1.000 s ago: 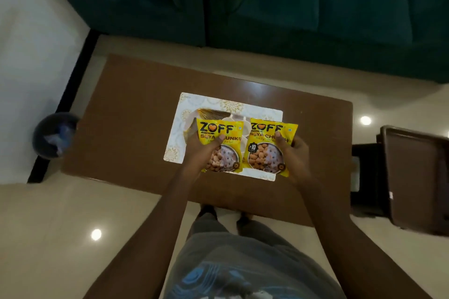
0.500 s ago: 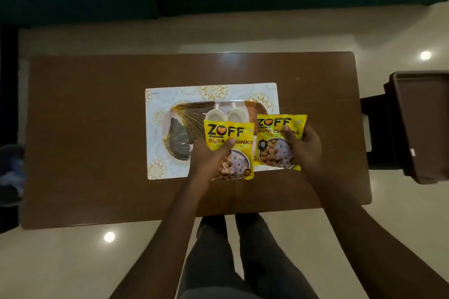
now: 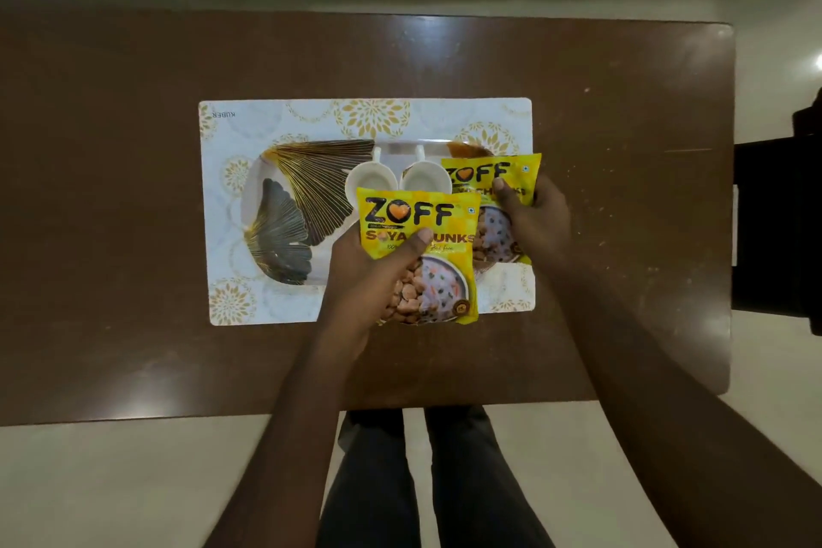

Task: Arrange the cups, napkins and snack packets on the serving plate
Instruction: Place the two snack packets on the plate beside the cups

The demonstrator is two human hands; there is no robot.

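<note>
Yellow crinkly foil pouches, one per hand. Left hand is closed on the near snack packet, thumb across the front, fingers behind, gripping its left lower edge. Right hand is closed on the far snack packet, thumb on the front, holding the right side. The near packet overlaps the left edge of the far one. Both sit over the right part of the serving plate; can't tell if they touch it.

Handling guess: light, soft, puffy, slick film, contents loose and crushable. Pinch at a sealed edge or corner, not the belly; light squeeze is enough.

Further back, two white cups stand side by side on the plate, just beyond the packets' top edges, handles pointing far. Ceramic by the look, rigid, breakable, so keep the packets from knocking them. The plate rests on a patterned placemat on the brown table. No napkins visible.
</note>
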